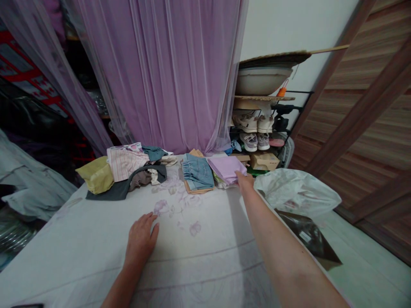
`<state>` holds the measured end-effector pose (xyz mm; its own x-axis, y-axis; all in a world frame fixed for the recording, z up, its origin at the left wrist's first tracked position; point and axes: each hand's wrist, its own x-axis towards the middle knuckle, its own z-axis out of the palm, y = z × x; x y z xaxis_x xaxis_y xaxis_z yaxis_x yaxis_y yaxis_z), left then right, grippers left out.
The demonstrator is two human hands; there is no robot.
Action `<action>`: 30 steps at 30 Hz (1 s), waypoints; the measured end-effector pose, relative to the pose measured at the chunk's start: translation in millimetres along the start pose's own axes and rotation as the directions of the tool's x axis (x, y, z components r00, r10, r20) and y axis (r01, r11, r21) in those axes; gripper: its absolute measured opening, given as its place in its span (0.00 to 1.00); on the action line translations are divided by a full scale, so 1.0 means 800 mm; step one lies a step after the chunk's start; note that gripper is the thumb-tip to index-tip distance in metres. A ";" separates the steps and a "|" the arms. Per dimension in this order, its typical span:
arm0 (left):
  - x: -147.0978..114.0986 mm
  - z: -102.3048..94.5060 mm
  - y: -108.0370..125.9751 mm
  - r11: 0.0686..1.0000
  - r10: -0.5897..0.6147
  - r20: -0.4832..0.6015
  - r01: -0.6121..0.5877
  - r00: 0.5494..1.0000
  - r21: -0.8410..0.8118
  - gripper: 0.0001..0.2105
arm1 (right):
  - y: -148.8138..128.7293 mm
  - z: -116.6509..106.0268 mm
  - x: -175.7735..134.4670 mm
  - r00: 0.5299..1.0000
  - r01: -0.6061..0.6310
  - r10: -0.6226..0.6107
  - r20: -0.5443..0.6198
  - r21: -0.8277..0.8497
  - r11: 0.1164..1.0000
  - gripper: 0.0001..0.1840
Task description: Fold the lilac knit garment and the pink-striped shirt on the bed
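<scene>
My left hand (141, 237) lies flat on the floral bedsheet (205, 239), fingers stretched out and nothing in it. My right hand (245, 182) reaches forward and grips the right edge of a folded lilac garment (226, 168), which lies on top of a light-coloured stack. Part of that hand's fingers is hidden. Directly left of this stack are folded denim shorts (198, 172) with a gathered waist, resting on tan clothing. Farther left is a loose heap of clothes: a mustard-yellow piece (97, 174), a pink striped garment (126, 161) and a dark grey one (109, 191).
A purple curtain (167, 77) hangs behind the bed. At the back right stands a rack with sneakers (250, 140), a basin (263, 80) and a small cardboard box (264, 161). A white plastic bag (297, 190) and a dark package (310, 237) lie beside the bed's right edge.
</scene>
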<state>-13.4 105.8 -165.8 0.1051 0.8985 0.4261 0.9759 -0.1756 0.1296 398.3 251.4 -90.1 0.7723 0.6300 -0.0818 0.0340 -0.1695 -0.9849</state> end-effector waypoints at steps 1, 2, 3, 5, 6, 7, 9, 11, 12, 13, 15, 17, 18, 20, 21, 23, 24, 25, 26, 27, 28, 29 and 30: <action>0.000 0.000 0.000 1.000 -0.002 0.003 0.002 1.000 -0.003 0.20 | -0.002 -0.004 -0.002 1.000 0.009 -0.010 -0.015 -0.043 0.999 0.34; 0.000 0.000 0.000 1.000 -0.003 0.006 0.003 1.000 -0.007 0.19 | -0.005 -0.008 -0.003 0.999 0.022 -0.025 -0.035 -0.087 0.996 0.37; 0.000 -0.001 0.001 1.000 -0.003 0.008 0.003 1.000 -0.012 0.19 | -0.010 -0.012 -0.005 0.997 0.038 -0.045 -0.056 -0.125 0.991 0.40; 0.001 -0.002 0.001 1.000 -0.007 0.011 0.007 1.000 -0.021 0.19 | -0.020 -0.019 -0.010 0.983 0.147 -0.169 -0.074 -0.233 0.961 0.43; 0.001 -0.002 0.001 1.000 -0.010 0.013 0.010 1.000 -0.023 0.19 | -0.025 -0.021 -0.014 0.957 0.255 -0.285 -0.049 -0.319 0.913 0.41; 0.001 -0.003 0.002 1.000 -0.014 0.016 0.014 1.000 -0.024 0.19 | -0.028 -0.022 -0.018 0.906 0.392 -0.423 0.021 -0.415 0.821 0.38; 0.001 -0.004 0.003 0.999 -0.023 0.019 0.023 1.000 -0.024 0.20 | -0.030 -0.019 -0.029 0.721 0.665 -0.630 0.289 -0.546 0.510 0.31; 0.001 -0.004 0.004 0.999 -0.028 0.016 0.029 0.999 -0.025 0.20 | -0.023 -0.012 -0.040 0.551 0.809 -0.627 0.551 -0.538 0.238 0.26; 0.001 -0.005 0.004 0.999 -0.030 0.016 0.030 0.999 -0.027 0.20 | -0.017 -0.009 -0.045 0.510 0.835 -0.590 0.626 -0.524 0.166 0.25; 0.000 -0.005 0.005 0.999 -0.029 0.016 0.030 0.999 -0.027 0.20 | -0.011 -0.006 -0.049 0.495 0.843 -0.558 0.666 -0.523 0.124 0.25; 0.001 -0.006 0.005 0.999 -0.027 0.022 0.027 0.999 -0.025 0.20 | 0.002 -0.002 -0.054 0.511 0.829 -0.533 0.674 -0.551 0.097 0.26; 0.001 -0.006 0.005 0.999 -0.024 0.029 0.025 0.999 -0.020 0.20 | 0.010 -0.002 -0.055 0.530 0.813 -0.527 0.664 -0.575 0.093 0.28; 0.002 -0.006 0.005 1.000 -0.023 0.034 0.024 0.999 -0.018 0.20 | 0.012 -0.003 -0.054 0.536 0.809 -0.519 0.666 -0.581 0.092 0.28; 0.003 -0.006 0.005 1.000 -0.021 0.037 0.021 0.999 -0.017 0.20 | 0.010 -0.004 -0.052 0.544 0.807 -0.495 0.677 -0.584 0.086 0.28; 0.003 -0.005 0.005 1.000 -0.020 0.035 0.021 0.999 -0.017 0.20 | 0.008 -0.005 -0.053 0.545 0.807 -0.488 0.682 -0.585 0.083 0.28; 0.004 -0.005 0.006 1.000 -0.019 0.021 0.020 1.000 -0.017 0.19 | 0.003 -0.005 -0.058 0.544 0.806 -0.489 0.682 -0.586 0.079 0.28; 0.004 -0.005 0.006 1.000 -0.019 0.013 0.020 1.000 -0.018 0.19 | 0.002 -0.004 -0.065 0.543 0.806 -0.500 0.675 -0.586 0.083 0.29; 0.004 -0.006 0.007 1.000 -0.019 0.006 0.020 1.000 -0.019 0.19 | 0.003 -0.004 -0.074 0.542 0.805 -0.520 0.660 -0.586 0.094 0.29; 0.004 -0.006 0.007 1.000 -0.018 0.001 0.019 1.000 -0.020 0.19 | 0.006 -0.003 -0.086 0.541 0.804 -0.544 0.641 -0.583 0.113 0.29; 0.005 -0.007 0.008 1.000 -0.018 -0.002 0.017 1.000 -0.020 0.19 | 0.012 -0.003 -0.102 0.538 0.807 -0.575 0.617 -0.574 0.139 0.28; 0.005 -0.008 0.009 1.000 -0.017 -0.005 0.017 1.000 -0.020 0.19 | 0.020 -0.003 -0.119 0.539 0.809 -0.601 0.589 -0.560 0.177 0.28; 0.006 -0.010 0.009 1.000 -0.017 -0.006 0.017 1.000 -0.019 0.19 | 0.030 -0.004 -0.138 0.545 0.812 -0.613 0.571 -0.541 0.218 0.28; 0.006 -0.011 0.009 1.000 -0.016 -0.007 0.016 1.000 -0.018 0.18 | 0.042 -0.006 -0.158 0.553 0.817 -0.610 0.568 -0.514 0.262 0.29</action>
<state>-7.3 105.3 -155.2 0.0879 0.8983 0.4304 0.9739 -0.1682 0.1522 304.7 162.6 -112.0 0.0462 0.8818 0.4694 0.9659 0.0804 -0.2461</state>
